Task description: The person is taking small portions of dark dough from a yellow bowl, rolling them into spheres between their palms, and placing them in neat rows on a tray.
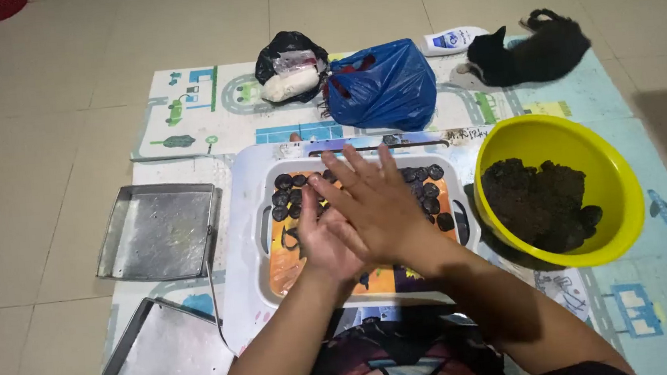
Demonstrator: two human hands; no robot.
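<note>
— Dark dough in yellow bowl (pixel 614 179), rt side of mat. Head view only. Where are hands?

— Over white tray (pixel 260 218), centre. Right hand (pixel 379 203) on top, fingers spread flat, palm down. Left hand (pixel 326 244) underneath, palm up, fingers straight. Pressed together; can't tell if a lump sits between, hidden.

— And finished pieces?

— Dark round balls (pixel 286 196) in rows at tray's far end, more at rt (pixel 431 199). Near half of tray bare, orange liner showing.

— Tips for rolling well?

— Prob. best: light even pressure, palms flat, small circles, keep over tray so crumbs drop in. Match size w/ rows already laid.

— Other stuff?

— Two metal pans (pixel 156 231) (pixel 164 363) at left, well apart from hands. Blue plastic bag (pixel 381 87) and black bag (pixel 291 66) beyond tray. White bottle (pixel 449 40) lying flat, black cat (pixel 535 53) lying just beside it at far rt.
</note>
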